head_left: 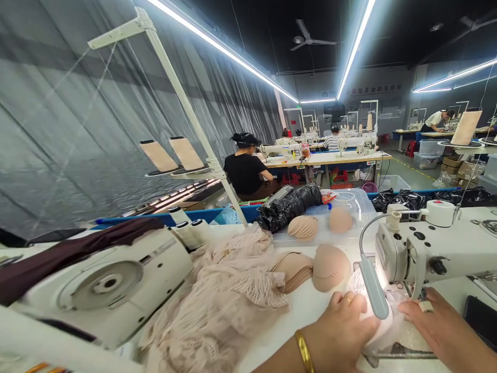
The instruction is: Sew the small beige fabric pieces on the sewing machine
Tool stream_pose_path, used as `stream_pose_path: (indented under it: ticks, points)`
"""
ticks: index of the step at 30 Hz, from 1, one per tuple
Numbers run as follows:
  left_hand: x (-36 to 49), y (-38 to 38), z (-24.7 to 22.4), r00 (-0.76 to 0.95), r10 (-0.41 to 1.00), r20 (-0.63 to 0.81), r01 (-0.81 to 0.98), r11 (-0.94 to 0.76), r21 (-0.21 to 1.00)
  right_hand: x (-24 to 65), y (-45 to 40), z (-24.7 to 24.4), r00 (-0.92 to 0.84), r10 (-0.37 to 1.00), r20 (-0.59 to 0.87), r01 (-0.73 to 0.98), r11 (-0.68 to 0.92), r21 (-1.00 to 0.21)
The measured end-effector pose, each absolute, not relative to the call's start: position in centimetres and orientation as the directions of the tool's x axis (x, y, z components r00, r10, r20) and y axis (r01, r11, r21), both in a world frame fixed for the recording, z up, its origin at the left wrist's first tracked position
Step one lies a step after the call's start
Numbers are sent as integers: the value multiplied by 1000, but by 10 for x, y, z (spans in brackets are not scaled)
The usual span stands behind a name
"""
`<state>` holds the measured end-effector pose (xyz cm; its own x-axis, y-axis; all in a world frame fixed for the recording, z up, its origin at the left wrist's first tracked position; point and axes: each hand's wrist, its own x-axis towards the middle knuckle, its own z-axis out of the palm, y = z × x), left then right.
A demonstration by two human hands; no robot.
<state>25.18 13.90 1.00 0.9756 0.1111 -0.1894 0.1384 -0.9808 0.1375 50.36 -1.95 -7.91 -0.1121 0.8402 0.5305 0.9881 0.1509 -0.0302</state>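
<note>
My left hand (341, 326), with a ring and a gold bracelet, has its fingers bent over a pale fabric piece (382, 331) beneath the grey lamp (373, 290) of the sewing machine (423, 248). Close to the needle area, my right hand (437, 318) presses its fingers on the same fabric's right side. Part of the fabric is hidden by the lamp and my left hand. Beige molded cups (332, 268) lie behind my left hand, beside a stack of cups (294, 272). A heap of beige lace fabric (225, 300) covers the table to the left.
Another sewing machine (112, 285) stands at the left with dark cloth on it. A thread stand (186, 98) rises behind. More cups rest on a clear plastic box (357, 207) near a black plastic bundle (289, 207). A person (245, 171) sits farther back.
</note>
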Motion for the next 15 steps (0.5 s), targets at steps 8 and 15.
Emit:
stream_pose_path:
  ticks: [8, 15]
  points:
    - [252, 151, 15, 988, -66, -137, -26, -961, 277, 522, -34, -75, -34, 956, 292, 975, 96, -199]
    - [260, 146, 1, 992, -125, 16, -125, -971, 203, 510, -35, -40, -72, 967, 246, 835, 194, -514]
